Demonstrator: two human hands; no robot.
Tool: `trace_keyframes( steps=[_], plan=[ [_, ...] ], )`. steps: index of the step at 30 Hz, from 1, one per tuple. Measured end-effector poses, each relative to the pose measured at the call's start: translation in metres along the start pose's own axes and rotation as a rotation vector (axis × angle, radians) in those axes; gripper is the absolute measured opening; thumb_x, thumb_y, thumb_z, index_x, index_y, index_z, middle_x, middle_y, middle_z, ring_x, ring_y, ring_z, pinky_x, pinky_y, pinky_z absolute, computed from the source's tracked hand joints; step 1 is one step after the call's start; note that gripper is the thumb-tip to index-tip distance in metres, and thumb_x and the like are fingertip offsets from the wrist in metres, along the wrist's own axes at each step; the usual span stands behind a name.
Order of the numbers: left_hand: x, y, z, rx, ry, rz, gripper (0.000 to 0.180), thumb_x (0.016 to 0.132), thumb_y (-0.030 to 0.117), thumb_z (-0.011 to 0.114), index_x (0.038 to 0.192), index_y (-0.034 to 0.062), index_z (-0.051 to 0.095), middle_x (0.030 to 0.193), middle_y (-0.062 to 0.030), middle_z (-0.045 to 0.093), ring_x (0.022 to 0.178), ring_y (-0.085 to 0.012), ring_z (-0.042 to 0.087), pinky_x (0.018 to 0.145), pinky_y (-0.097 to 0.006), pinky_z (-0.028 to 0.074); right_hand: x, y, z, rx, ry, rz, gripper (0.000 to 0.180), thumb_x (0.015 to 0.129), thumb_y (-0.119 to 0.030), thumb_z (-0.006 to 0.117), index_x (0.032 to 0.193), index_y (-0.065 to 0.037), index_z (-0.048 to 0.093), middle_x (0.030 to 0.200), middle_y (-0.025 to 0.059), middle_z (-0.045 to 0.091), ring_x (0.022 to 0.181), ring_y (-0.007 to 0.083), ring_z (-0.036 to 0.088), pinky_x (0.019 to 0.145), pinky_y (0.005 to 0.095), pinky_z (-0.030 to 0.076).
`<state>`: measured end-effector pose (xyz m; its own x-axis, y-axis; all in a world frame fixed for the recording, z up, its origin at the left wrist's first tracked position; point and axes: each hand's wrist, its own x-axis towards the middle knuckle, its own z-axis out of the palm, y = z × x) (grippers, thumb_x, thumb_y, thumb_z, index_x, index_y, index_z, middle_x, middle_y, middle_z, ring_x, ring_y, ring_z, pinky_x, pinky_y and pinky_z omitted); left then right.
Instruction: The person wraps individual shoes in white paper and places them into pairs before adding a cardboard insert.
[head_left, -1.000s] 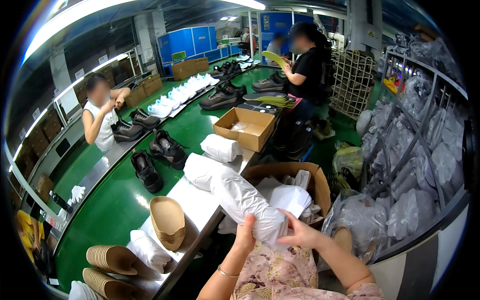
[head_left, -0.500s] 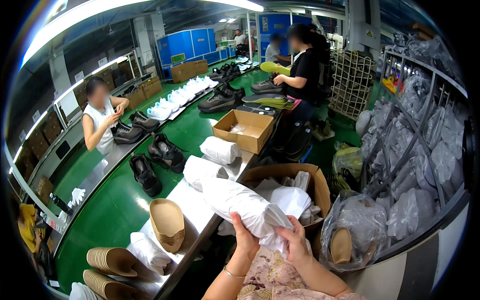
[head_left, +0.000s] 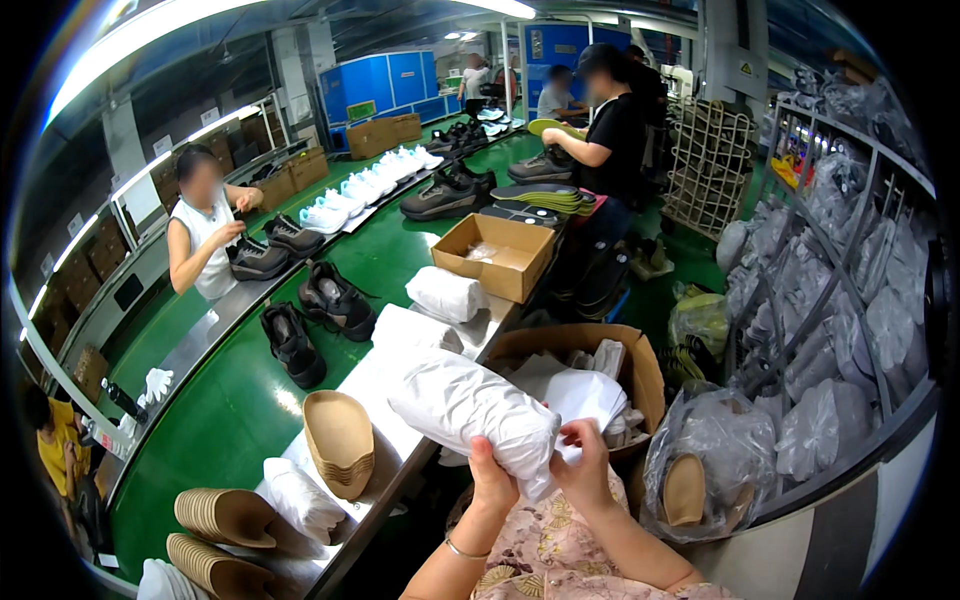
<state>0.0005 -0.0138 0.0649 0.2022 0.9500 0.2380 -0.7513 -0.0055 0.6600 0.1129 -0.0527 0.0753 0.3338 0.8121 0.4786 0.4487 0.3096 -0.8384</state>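
Observation:
A long bundle wrapped in white paper [head_left: 465, 405] is held up in front of me at the bottom middle. My left hand [head_left: 493, 478] grips its near end from below. My right hand [head_left: 586, 462] pinches the paper at the same end, fingers curled around it. Just behind the bundle stands an open cardboard box [head_left: 640, 365] holding loose white paper. Two more white wrapped bundles [head_left: 445, 293] lie on the bench further back.
A green conveyor [head_left: 235, 400] carries black shoes [head_left: 335, 298]. Stacks of tan insoles [head_left: 340, 443] sit on the bench at left. A smaller open box [head_left: 498, 255] stands behind. Other people work along the line. Racks of bagged items [head_left: 840, 300] stand at right.
The wrapped bundle has been lifted off the bench and turned toward me. Both hands have shifted to its near end.

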Motion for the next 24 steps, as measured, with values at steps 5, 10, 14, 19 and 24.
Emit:
trace_keyframes(
  steps=[5,10,14,19,24],
  plan=[
    [-0.004,-0.022,-0.019,0.109,0.107,0.149,0.092,0.069,0.063,0.061,0.126,-0.0024,0.033,0.118,-0.0115,0.047,0.109,-0.0234,0.048,0.094,-0.036,0.038,-0.004,-0.005,-0.007,0.105,-0.231,0.310,0.021,0.076,-0.008,0.062,0.095,0.000,0.056,0.085,0.0087,0.062,0.072,0.0104,0.056,0.061,0.0225,0.043],
    [-0.005,-0.019,-0.019,0.201,0.009,0.165,0.087,0.071,0.058,0.064,0.126,-0.0018,0.035,0.121,-0.0093,0.044,0.111,-0.0193,0.043,0.095,-0.034,0.035,-0.009,-0.011,-0.009,1.363,-0.271,0.673,0.033,0.081,-0.008,0.053,0.111,0.004,0.053,0.110,0.0114,0.058,0.101,0.0203,0.054,0.088,0.0314,0.042],
    [-0.001,-0.016,-0.017,0.173,0.006,0.141,0.091,0.068,0.063,0.062,0.126,-0.0023,0.035,0.120,-0.0119,0.047,0.111,-0.0235,0.046,0.096,-0.036,0.036,-0.011,-0.007,-0.006,1.759,-0.313,0.740,0.039,0.083,-0.010,0.051,0.119,0.002,0.047,0.122,0.0125,0.051,0.114,0.0236,0.046,0.093,0.0348,0.041],
    [0.002,0.016,0.016,-0.012,-0.107,-0.024,0.104,0.063,0.078,0.050,0.129,-0.0005,0.031,0.123,-0.0159,0.046,0.116,-0.0332,0.045,0.099,-0.042,0.035,-0.002,-0.025,0.008,1.862,-0.251,0.692,0.049,0.079,0.001,0.055,0.126,0.001,0.040,0.127,0.0106,0.045,0.122,0.0227,0.039,0.103,0.0375,0.032],
    [0.006,0.024,0.030,-0.194,-0.158,-0.120,0.105,0.063,0.080,0.045,0.131,0.0014,0.028,0.121,-0.0203,0.046,0.114,-0.0388,0.045,0.096,-0.044,0.037,-0.004,-0.025,0.018,1.908,-0.164,0.694,0.052,0.074,0.014,0.051,0.123,-0.002,0.043,0.123,0.0087,0.049,0.113,0.0217,0.048,0.090,0.0328,0.045]
  ],
)
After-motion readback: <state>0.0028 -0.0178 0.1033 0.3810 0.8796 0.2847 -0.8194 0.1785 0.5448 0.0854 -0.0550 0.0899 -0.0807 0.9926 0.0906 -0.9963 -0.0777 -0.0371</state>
